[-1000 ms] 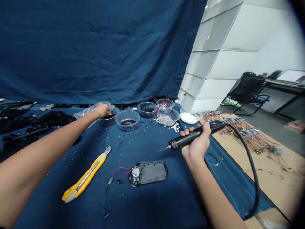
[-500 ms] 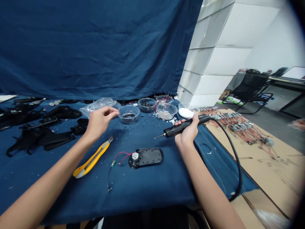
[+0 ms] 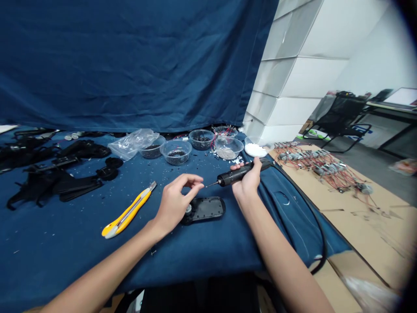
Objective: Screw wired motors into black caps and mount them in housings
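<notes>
My right hand [image 3: 248, 180] is wrapped round a black electric screwdriver [image 3: 233, 176], its thin bit pointing left. Close to the bit's tip, my left hand [image 3: 177, 198] pinches thumb and forefinger together; whatever lies between them is too small to make out. Below the hands a black oblong plastic casing [image 3: 208, 208] rests on the blue cloth, inner side up. A small round silvery motor [image 3: 188, 209] sits at its left end, partly behind my left hand. The motor's wires are mostly hidden by that hand.
Clear bowls with small dark parts [image 3: 176, 152] and a bowl of white pieces [image 3: 256, 148] line the back. A yellow utility knife [image 3: 128, 213] lies left, near black plastic parts [image 3: 65, 178]. The screwdriver's cable [image 3: 321, 230] loops right. Wired motors [image 3: 325, 167] lie on cardboard.
My left hand has moved from beside the bowls, right and towards me, to the screwdriver's tip, covering part of the casing. The screwdriver has shifted slightly left in my right hand.
</notes>
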{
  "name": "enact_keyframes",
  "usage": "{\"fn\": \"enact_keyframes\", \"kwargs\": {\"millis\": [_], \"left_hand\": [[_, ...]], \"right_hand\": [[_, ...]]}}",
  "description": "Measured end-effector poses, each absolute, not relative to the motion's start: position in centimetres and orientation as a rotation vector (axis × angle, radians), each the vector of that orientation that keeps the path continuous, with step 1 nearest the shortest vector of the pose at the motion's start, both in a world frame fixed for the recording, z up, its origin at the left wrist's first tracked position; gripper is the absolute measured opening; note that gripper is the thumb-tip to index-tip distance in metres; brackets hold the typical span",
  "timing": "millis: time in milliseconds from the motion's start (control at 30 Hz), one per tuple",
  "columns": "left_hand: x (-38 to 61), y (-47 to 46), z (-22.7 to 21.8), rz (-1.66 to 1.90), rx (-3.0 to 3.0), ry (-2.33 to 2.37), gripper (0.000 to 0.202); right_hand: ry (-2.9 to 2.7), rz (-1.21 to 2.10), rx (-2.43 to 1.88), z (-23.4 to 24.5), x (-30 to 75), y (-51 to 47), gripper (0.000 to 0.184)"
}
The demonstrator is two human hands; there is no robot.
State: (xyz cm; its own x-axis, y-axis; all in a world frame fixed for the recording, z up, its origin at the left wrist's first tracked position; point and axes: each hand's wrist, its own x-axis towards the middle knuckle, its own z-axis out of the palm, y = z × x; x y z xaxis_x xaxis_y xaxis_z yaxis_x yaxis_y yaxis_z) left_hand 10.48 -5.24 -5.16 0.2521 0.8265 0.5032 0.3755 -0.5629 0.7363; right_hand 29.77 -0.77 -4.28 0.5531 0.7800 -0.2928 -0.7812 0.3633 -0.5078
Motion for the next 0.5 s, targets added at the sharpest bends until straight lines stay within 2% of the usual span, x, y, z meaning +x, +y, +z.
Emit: {"fn": "enact_keyframes", "kwargs": {"millis": [500], "left_hand": [[10.83,-5.35,-6.2,1.278,2.276,1.082,0.017]], "right_hand": [[0.028,1.006,-0.698,-4.45,29.29,-0.62,0.032]]}}
